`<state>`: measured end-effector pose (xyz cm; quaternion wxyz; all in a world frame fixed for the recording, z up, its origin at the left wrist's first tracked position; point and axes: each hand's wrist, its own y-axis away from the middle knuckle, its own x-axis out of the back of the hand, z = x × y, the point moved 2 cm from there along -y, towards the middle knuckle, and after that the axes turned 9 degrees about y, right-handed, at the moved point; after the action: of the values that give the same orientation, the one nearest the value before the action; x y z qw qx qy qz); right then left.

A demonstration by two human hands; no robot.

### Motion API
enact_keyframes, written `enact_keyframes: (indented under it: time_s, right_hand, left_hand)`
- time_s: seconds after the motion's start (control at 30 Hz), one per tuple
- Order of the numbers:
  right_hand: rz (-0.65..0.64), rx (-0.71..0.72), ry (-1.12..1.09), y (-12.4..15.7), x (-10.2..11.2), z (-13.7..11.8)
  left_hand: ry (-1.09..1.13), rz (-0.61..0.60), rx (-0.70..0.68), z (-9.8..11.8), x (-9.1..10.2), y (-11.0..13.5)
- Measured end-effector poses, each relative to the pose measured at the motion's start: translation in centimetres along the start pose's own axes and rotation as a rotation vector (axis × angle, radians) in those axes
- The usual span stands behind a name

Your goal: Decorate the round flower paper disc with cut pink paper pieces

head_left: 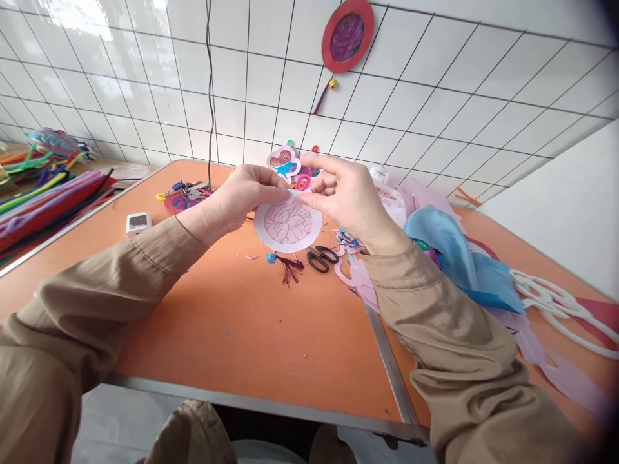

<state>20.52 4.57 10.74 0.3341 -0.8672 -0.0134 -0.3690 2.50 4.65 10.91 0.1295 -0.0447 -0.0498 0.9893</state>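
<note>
A round pale paper ornament with a line-drawn flower hangs upright over the orange table. My left hand is closed, thumb and forefinger pinching its top edge from the left. From the right, my right hand pinches the same edge between thumb and fingers. A pink ring shows between the two hands at the top of the disc; how it is fastened is hidden. Below the disc are a blue bead and a dark purple tassel. Black-handled scissors lie just right of the tassel.
Paper scraps and blue cloth lie at the right, beside a white cord. Keys and a small white device are at the left. Colourful pipe cleaners lie beyond. A red-rimmed ornament hangs on the tiled wall.
</note>
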Motion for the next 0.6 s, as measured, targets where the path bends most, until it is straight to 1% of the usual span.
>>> enact_keyframes:
  time_s: [0.13, 0.23, 0.6]
  right_hand:
    - [-0.015, -0.026, 0.002, 0.03, 0.00, -0.14]
    - [-0.021, -0.031, -0.003, 0.02, 0.09, -0.32]
    - [-0.004, -0.002, -0.030, 0.09, 0.12, -0.39]
  left_hand:
    - [-0.007, 0.016, 0.007, 0.09, -0.10, 0.18]
    - [0.001, 0.004, 0.014, 0.30, -0.21, 0.38]
    - [0.012, 0.013, 0.046, 0.08, -0.14, 0.01]
